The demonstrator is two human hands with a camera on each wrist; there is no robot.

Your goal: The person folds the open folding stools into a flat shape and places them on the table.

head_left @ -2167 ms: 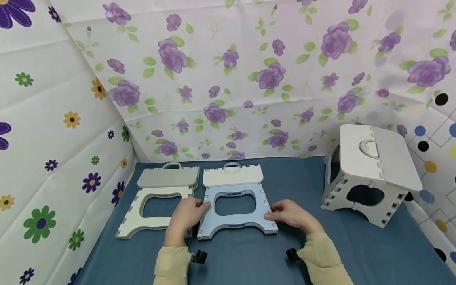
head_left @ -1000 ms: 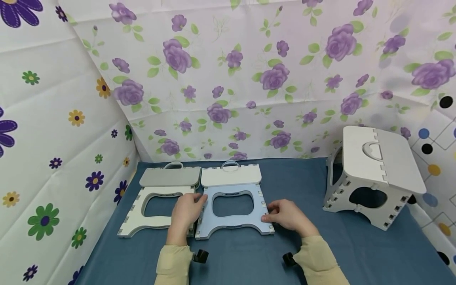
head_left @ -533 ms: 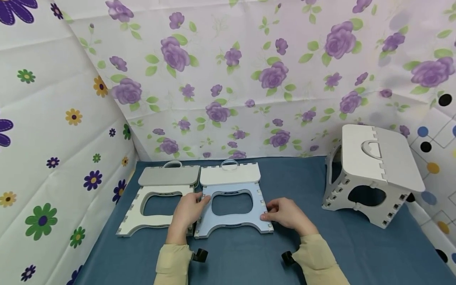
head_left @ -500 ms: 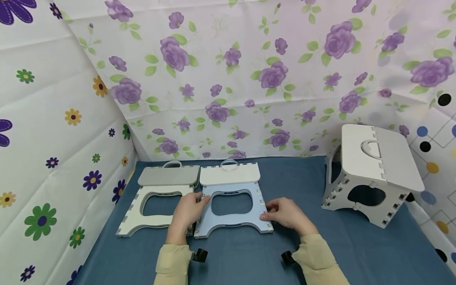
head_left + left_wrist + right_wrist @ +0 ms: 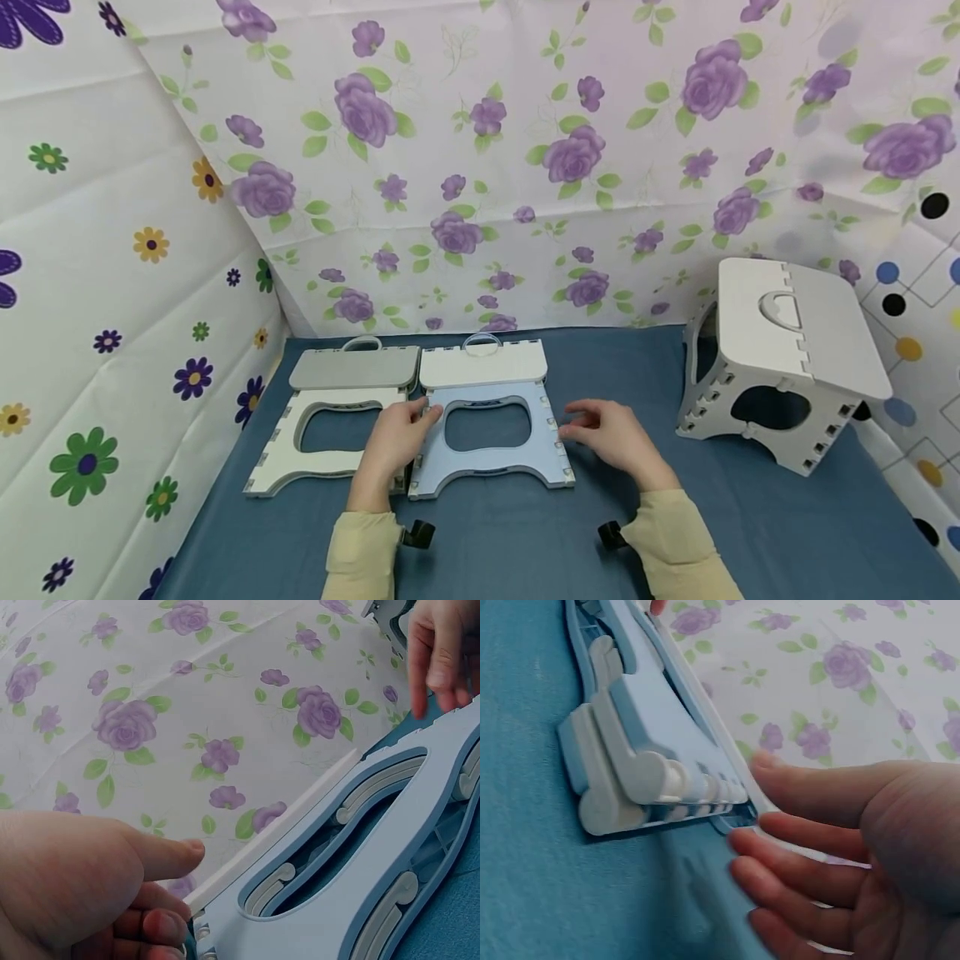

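While the folded blue stool (image 5: 487,461) lies on the surface (image 5: 517,546), the left hand (image 5: 396,435), thumb and fingers parted, is at its left edge; the right hand (image 5: 617,433), fingers apart, is beside its right edge.

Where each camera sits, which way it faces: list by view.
Head: on the head, facing forward and down at the blue stool; left hand, right hand, sleeves show.
Left wrist: on that wrist, facing across the stool; left hand lower left, right hand upper right.
Right wrist: on that wrist, facing the stool's side; right hand, another fingertip at top.
Both wrist views share the stool and flowered backdrop.
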